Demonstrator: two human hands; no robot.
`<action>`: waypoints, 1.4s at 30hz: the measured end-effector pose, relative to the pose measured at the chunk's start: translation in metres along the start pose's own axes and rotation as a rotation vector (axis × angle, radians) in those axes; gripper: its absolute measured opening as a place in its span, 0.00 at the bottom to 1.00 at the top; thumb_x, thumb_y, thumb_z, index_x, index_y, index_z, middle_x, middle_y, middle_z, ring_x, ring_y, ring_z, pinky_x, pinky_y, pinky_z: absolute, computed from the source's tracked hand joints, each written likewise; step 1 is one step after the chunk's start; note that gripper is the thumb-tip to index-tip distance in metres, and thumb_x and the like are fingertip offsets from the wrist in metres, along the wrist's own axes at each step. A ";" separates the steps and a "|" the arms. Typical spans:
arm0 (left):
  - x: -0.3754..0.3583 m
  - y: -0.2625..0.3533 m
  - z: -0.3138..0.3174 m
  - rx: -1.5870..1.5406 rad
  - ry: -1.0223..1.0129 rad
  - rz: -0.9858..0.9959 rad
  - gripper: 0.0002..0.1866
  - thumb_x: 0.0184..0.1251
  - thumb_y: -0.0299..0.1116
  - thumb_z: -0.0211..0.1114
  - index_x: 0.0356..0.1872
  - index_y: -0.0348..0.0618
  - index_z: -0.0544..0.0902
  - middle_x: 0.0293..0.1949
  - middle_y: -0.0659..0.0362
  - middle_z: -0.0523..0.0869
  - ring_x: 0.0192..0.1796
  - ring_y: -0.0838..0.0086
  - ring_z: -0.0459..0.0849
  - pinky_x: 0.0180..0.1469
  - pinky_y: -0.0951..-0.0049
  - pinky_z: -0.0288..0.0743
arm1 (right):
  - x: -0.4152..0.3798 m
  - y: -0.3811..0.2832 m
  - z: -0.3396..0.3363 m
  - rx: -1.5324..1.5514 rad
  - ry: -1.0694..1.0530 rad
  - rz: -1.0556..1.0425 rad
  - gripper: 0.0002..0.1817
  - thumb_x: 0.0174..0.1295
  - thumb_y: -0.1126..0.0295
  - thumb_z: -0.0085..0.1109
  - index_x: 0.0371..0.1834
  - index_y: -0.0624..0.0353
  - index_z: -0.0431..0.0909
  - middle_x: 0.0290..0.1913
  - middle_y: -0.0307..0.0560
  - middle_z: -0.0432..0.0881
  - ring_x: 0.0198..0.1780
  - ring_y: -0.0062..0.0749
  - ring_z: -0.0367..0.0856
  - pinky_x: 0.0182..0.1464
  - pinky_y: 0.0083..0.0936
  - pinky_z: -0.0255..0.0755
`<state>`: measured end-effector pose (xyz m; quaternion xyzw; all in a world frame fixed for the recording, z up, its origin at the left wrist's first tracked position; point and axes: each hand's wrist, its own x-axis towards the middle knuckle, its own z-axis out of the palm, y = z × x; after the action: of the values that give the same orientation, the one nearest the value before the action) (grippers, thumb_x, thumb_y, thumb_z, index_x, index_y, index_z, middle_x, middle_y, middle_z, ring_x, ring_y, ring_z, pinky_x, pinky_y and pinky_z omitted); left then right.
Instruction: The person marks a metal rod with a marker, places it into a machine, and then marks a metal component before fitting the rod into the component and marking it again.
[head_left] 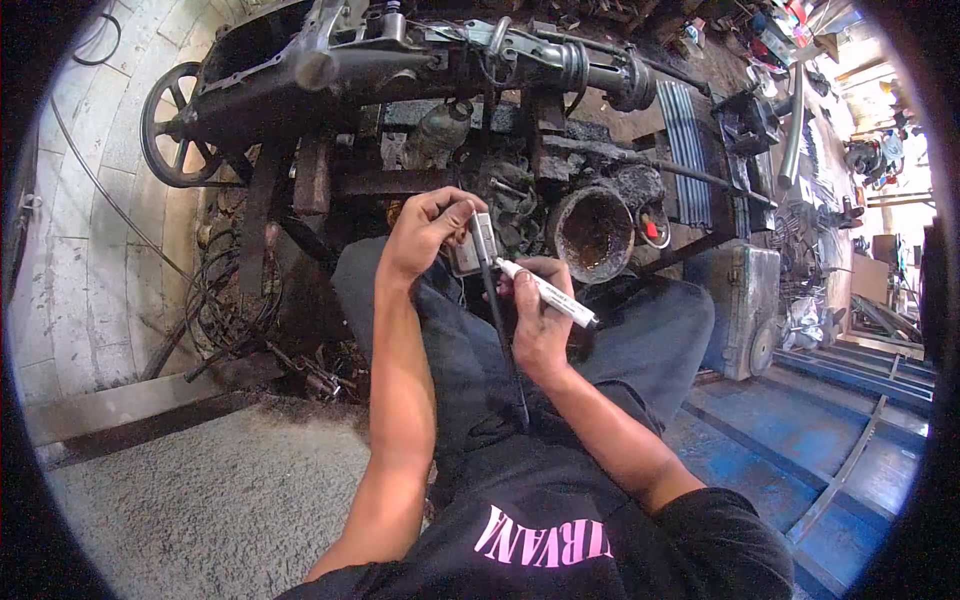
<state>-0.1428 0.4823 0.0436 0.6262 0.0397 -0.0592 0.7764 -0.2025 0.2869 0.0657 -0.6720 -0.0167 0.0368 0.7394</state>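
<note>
My left hand [428,238] is closed on a small light-grey rectangular metal piece [485,238], with thumb and fingers at its upper end. From its lower end a long thin dark strip [511,365] runs down toward my lap. In my right hand [540,318] is a white marker pen [553,295], gripped like a writing pen. Its tip points up and left, right at the metal piece's lower edge. The dark end of the pen sticks out to the lower right. Both hands are above my knees, close together.
Ahead stands a greasy machine housing [270,105] with a handwheel [165,125] on its left. A dirty round pot [592,235] is just beyond my right hand. Cables [215,290] lie on the left, a grey case [735,310] and blue metal panels [790,430] on the right.
</note>
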 end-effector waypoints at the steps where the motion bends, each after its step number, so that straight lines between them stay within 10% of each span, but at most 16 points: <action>1: -0.002 0.006 0.002 0.027 -0.020 0.016 0.10 0.76 0.36 0.68 0.42 0.37 0.88 0.33 0.64 0.87 0.33 0.84 0.80 0.36 0.81 0.72 | 0.000 0.001 0.000 0.020 0.003 0.007 0.08 0.78 0.72 0.55 0.53 0.64 0.72 0.43 0.42 0.80 0.42 0.19 0.77 0.47 0.20 0.74; 40: 0.003 -0.008 -0.002 0.180 0.002 0.053 0.12 0.72 0.40 0.73 0.34 0.42 0.85 0.28 0.69 0.83 0.30 0.87 0.75 0.35 0.81 0.68 | 0.003 0.008 -0.005 -0.008 -0.044 0.015 0.09 0.78 0.71 0.50 0.54 0.66 0.70 0.44 0.50 0.81 0.42 0.25 0.81 0.44 0.30 0.87; 42: 0.003 -0.006 -0.001 0.196 0.010 0.052 0.13 0.71 0.40 0.73 0.33 0.42 0.85 0.28 0.69 0.83 0.30 0.87 0.75 0.35 0.81 0.68 | 0.003 0.001 0.001 0.137 0.045 0.053 0.08 0.76 0.70 0.58 0.48 0.63 0.75 0.37 0.40 0.81 0.38 0.18 0.76 0.41 0.20 0.72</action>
<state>-0.1407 0.4820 0.0372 0.7002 0.0214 -0.0393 0.7126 -0.2000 0.2883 0.0646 -0.6207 0.0203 0.0423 0.7827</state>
